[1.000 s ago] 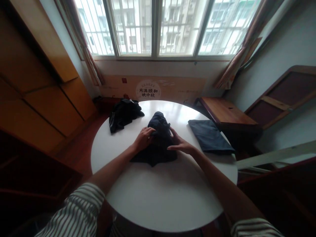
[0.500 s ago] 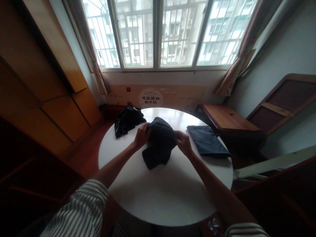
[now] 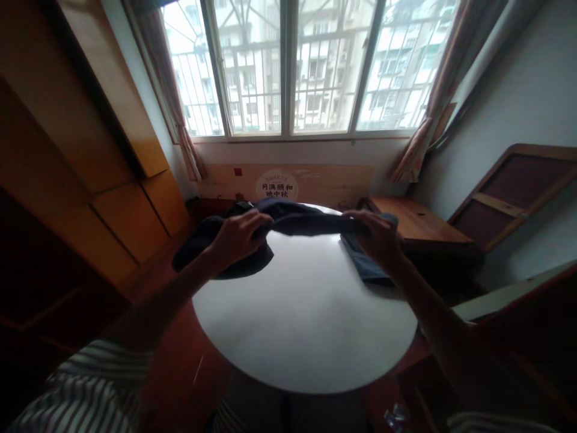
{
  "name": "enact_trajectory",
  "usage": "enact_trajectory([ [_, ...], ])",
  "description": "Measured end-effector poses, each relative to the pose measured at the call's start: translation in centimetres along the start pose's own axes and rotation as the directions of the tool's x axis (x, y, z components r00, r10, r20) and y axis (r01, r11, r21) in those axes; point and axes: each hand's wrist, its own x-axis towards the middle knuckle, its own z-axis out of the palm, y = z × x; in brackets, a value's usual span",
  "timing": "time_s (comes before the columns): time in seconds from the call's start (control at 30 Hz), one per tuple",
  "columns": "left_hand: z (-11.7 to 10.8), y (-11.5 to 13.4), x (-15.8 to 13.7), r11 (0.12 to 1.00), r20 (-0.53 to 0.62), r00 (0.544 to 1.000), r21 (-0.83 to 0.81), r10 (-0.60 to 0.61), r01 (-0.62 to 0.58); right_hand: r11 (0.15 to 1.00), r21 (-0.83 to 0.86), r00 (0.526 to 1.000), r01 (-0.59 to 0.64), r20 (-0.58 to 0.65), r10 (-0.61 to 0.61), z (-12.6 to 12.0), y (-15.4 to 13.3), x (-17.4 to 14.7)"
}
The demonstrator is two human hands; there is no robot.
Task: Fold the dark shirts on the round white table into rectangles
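Dark navy garment (image 3: 311,221): We have it raised over the far part of the tabletop (image 3: 302,319), drawn into a long band between our hands, with a looser part hanging at the left.
Left hand (image 3: 237,237): Our fingers are closed on one end of the band, holding gathered fabric, and the loose part droops around and below them.
Right hand (image 3: 378,234): These fingers are closed too, gripping the other end in front of the folded navy cloth (image 3: 372,267).
Tension on the band: We would pull evenly from both ends, firmly enough to take out the slight sag, gently enough not to strain the weave.
Grip on the fabric: Pinching nearer the edges, rather than balling cloth in the palm, should let the layers hang flatter.
Loose part at left: We would lift it clear of the black garment (image 3: 234,209), so that neither drags the other.
Dim patch behind the left hand: The dark fabrics merge there, so we cannot say for certain where one ends.
Clearance at right: The folded cloth lies near the tabletop's right edge; a high right wrist should spare its flat layers.
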Motion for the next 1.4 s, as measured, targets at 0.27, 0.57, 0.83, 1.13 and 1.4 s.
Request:
enact_trajectory([
  [0.27,3.3,-2.9,-12.4,0.941,0.534,0.813,-0.091,-0.232,0.327,0.989,-0.011,0.571,-0.146,0.816,0.093,0.7,-4.6,-14.8],
  [0.57,3.4,-7.1,-15.1,0.743,0.677,0.561,-0.03,-0.477,0.668,0.956,0.048,0.599,-0.29,0.788,0.142,0.2,-6.2,-13.9],
  [0.83,0.9,2.1,-11.5,0.93,0.055,0.998,-0.364,-0.04,0.058,0.913,0.283,0.821,-0.295,0.564,0.091,4.4,-8.1,-8.4],
  [1.13,0.9,4.3,-12.2,0.952,0.659,0.751,-0.207,-0.037,0.228,0.936,0.247,0.766,-0.25,0.642,0.035,6.2,-8.5,-8.0],
  [1.4,-2.3,-3.1,-12.2,0.843,0.436,0.722,0.27,-0.537,0.465,0.819,0.461,0.578,-0.341,0.79,-0.204,4.6,-12.5,-7.1],
])
